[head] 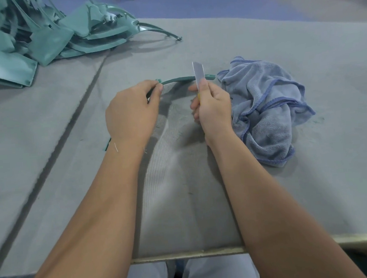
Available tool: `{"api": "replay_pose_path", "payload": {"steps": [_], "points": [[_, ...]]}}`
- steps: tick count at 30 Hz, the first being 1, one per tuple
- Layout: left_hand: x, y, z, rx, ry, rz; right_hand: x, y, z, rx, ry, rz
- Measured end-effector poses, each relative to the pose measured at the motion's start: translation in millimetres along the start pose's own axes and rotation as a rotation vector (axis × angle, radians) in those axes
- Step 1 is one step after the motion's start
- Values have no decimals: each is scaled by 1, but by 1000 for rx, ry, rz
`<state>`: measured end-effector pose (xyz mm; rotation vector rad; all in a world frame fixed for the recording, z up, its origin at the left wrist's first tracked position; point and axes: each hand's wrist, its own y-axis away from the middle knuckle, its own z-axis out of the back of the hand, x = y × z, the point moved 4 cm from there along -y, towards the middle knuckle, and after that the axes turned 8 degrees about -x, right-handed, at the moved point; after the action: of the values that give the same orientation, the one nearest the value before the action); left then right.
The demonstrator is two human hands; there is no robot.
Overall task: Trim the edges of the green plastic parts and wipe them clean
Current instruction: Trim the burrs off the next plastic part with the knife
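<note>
Thin curved green plastic strip [178,80] sits just above the grey felt-covered table [292,196] at centre; left hand [132,112] pinches its 9 o'clock end between thumb and curled fingers. Right hand [213,108], fingers wrapped around a utility knife [199,76], holds the blade upright against the strip's 3 o'clock portion. Crumpled blue towel [268,108] lies at 3 o'clock just beside the right hand; heap of green plastic parts [38,36] at 10 o'clock, well apart.

The counter [270,197] wears matt grey felt-like cloth, ribbed near its front edge. The towel [268,110] is soft blue terry. The heaped green parts [45,42] are smooth, slightly glossy plastic. The blade [199,73] is dull grey metal.
</note>
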<state>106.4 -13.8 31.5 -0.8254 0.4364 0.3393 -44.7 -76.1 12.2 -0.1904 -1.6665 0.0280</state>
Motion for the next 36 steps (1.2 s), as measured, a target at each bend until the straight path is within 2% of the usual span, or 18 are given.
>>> {"api": "replay_pose_path", "payload": {"steps": [9,13,16,23,28,36], "points": [[-5,4,-4,13,-48,-8,-6,-4,1,-35,56,-58],[-5,4,-4,0,-44,-9,-7,-7,0,70,28,-104],[-9,6,-11,21,-49,-49,-9,-2,-8,185,71,-67],[-8,6,-11,-19,-25,-14,-7,-8,9,-51,-143,-207],[-9,6,-12,-4,-21,-8,-8,-5,1,-4,82,-123],[-9,5,-7,-24,-27,-14,-7,-9,2,89,64,-145]]}}
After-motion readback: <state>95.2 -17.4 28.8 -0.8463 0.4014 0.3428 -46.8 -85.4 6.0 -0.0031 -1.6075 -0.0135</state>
